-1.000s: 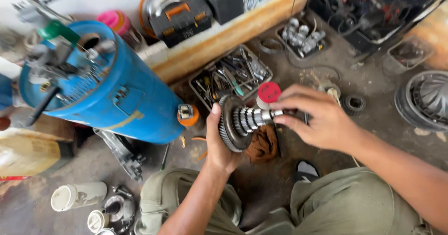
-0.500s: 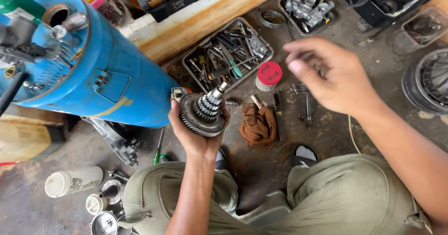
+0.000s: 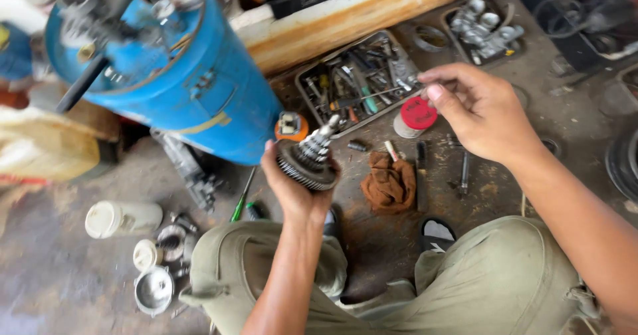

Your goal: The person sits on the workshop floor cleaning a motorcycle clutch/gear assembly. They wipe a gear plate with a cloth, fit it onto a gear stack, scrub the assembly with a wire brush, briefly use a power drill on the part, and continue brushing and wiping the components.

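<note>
My left hand [image 3: 292, 192] holds a geared shaft [image 3: 309, 159] upright over my knee, with the wide toothed gear in the palm and the stepped shaft pointing up and away. My right hand [image 3: 485, 112] reaches to the right edge of a metal tool tray [image 3: 302, 86]. Its thumb and fingers are pinched on the end of a thin metal rod [image 3: 379, 94] that lies across the tray. A red-capped tin [image 3: 419, 112] sits just under those fingers.
A blue cylinder [image 3: 199, 89] with fittings lies at the left. A brown rag [image 3: 389, 182] and small loose tools lie on the floor ahead of my knees. A wooden beam [image 3: 359, 16], a tray of sockets [image 3: 482, 26], a white jar [image 3: 123, 219] and metal caps surround me.
My right hand let go of the shaft and moved away to the tool tray, where its fingers closed. My left hand lowered the geared shaft to the left, tilting it upright.
</note>
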